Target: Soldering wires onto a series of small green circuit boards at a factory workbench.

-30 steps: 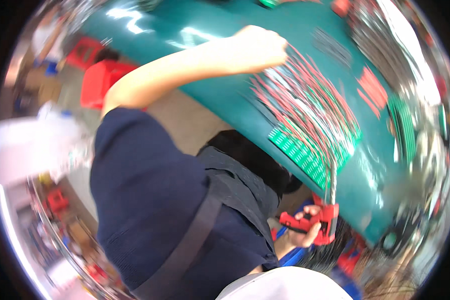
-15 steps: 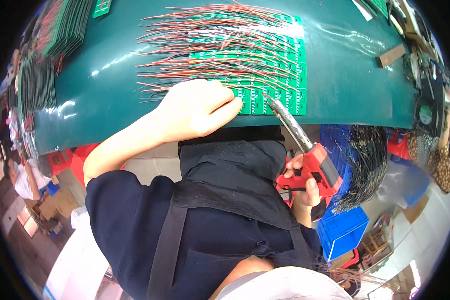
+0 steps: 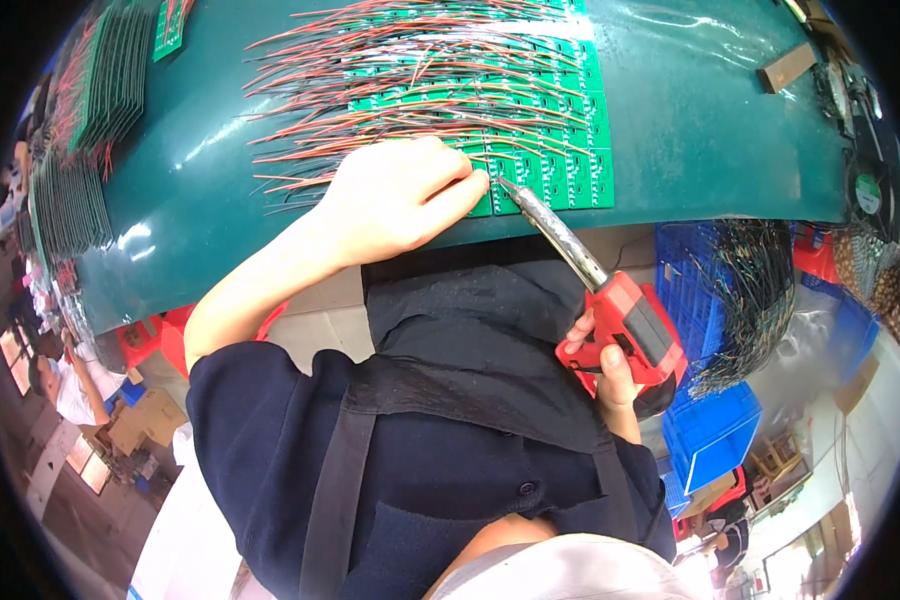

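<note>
A panel of green circuit boards [image 3: 602, 125] lies near the front edge of the table, with many red and black wires [image 3: 420, 98] stretched across it toward the left. My left hand [image 3: 395, 200] rests over the front of the panel, thumb and fingers pinched together; what they hold is hidden. In my right hand [image 3: 615, 375] is a red soldering gun [image 3: 638, 325], gripped by its handle. Its long metal barrel slants up to the left, and the tip is at the boards right beside my left fingertips.
Stacks of wired green boards [image 3: 110, 80] stand on the left of the green table [image 3: 710, 150]. A small brown block [image 3: 787, 68] and a fan [image 3: 867, 195] are at the right. Below the right edge, wire bundles [image 3: 755, 300] hang by a blue crate [image 3: 710, 435].
The soldering gun's tip has shifted left, closer to my left fingertips. My left hand keeps its pinch over the boards. The whole view has shifted slightly.
</note>
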Available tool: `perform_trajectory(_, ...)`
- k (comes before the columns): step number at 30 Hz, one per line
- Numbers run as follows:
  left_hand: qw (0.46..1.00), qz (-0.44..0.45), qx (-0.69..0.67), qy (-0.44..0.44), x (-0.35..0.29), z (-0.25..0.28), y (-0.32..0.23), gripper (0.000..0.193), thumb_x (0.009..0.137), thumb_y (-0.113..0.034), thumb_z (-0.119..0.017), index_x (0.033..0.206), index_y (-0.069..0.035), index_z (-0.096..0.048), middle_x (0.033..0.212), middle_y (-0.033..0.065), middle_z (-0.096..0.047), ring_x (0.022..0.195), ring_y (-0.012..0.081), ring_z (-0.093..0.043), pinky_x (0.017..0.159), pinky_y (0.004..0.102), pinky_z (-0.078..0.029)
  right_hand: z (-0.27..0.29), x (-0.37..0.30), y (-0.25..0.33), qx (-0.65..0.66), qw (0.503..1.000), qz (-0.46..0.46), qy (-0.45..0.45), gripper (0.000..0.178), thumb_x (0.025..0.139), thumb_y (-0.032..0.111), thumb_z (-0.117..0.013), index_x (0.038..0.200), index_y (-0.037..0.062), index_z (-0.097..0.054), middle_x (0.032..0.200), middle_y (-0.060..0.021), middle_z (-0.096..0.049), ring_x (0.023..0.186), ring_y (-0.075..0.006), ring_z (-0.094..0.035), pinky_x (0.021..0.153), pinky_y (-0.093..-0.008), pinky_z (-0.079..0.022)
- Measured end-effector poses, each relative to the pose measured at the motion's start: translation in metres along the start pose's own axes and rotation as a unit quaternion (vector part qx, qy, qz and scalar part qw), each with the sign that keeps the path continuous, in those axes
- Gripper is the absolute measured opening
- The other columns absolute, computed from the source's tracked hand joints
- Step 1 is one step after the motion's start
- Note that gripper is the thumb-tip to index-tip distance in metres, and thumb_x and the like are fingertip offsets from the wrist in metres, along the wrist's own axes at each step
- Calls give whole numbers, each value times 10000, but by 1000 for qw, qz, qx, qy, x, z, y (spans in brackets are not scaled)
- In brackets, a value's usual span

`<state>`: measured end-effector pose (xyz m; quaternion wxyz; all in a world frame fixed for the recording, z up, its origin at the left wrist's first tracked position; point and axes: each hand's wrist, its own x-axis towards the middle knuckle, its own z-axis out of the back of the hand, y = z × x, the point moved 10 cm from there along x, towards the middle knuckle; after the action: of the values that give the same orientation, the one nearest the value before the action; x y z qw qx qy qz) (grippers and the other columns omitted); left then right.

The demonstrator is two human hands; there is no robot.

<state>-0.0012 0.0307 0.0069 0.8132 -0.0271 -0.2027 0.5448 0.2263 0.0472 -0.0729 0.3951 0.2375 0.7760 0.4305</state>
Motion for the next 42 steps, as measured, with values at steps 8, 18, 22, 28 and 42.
perform_trajectory(8, 1000, -25, 6, -11, 3, 1, -3, 325, 663, -100, -651, 985, -48, -652, 860, 43, -626, 685, 190, -599, 544, 291, -494, -3, 2, 6, -20, 1000, -22, 8, 643, 773, 358, -738, 1185, -84, -518, 909, -136, -643, 726, -169, -636, 627, -291, -537)
perform_trajectory(18, 999, -32, 12, -17, 3, 2, -4, 318, 659, -99, -648, 972, -47, -654, 852, 43, -626, 683, 185, -599, 546, 292, -499, -5, 8, 30, -41, 996, 74, -23, 497, 792, 371, -588, 982, -87, -552, 881, -225, -589, 645, -209, -590, 624, -308, -488)
perform_trajectory(22, 999, -31, 10, -31, 4, 0, -4, 292, 652, -88, -657, 940, -39, -653, 834, 47, -623, 690, 195, -602, 552, 298, -504, -6, 9, 30, -40, 996, 81, -16, 496, 794, 367, -585, 982, -91, -550, 877, -226, -587, 649, -211, -590, 628, -314, -489)
perform_trajectory(28, 997, -32, -8, -74, 12, 6, -5, 258, 656, -57, -695, 909, -37, -653, 801, 53, -614, 675, 203, -600, 549, 301, -500, 4, 1, 23, -44, 996, 70, -39, 488, 811, 364, -572, 985, -90, -548, 854, -202, -584, 661, -215, -596, 637, -311, -487)
perform_trajectory(42, 999, -25, 8, -44, 21, -5, -5, 248, 664, -63, -708, 907, -62, -660, 766, 29, -591, 640, 176, -578, 522, 290, -474, 9, -3, 8, 9, 1000, -3, -24, 581, 783, 340, -739, 1145, -69, -541, 896, -140, -641, 727, -168, -643, 623, -288, -552)
